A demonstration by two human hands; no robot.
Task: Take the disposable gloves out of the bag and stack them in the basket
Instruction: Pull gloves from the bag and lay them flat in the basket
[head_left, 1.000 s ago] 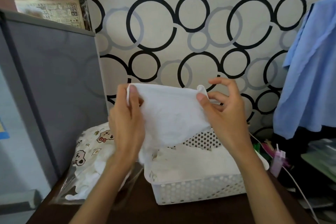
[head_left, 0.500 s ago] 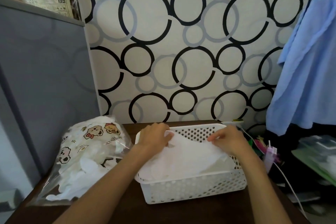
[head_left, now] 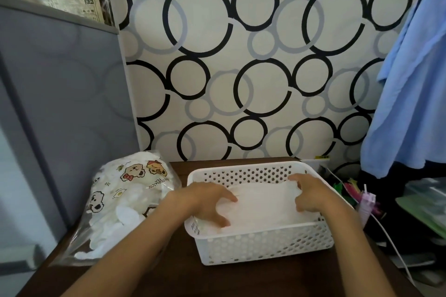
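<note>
My fingers [head_left: 223, 194] of the left hand [head_left: 207, 200] are spread and bent, their tips pressing on the white gloves [head_left: 263, 205] in the basket [head_left: 265, 243]. My right hand [head_left: 313, 194] pinches the glove edge at 2 o'clock of the stack, its fingers curled. The basket stands on the dark surface [head_left: 169, 277]. The bag [head_left: 125, 200] with bear pictures lies at 9 o'clock of the basket, with more white gloves inside.
</note>
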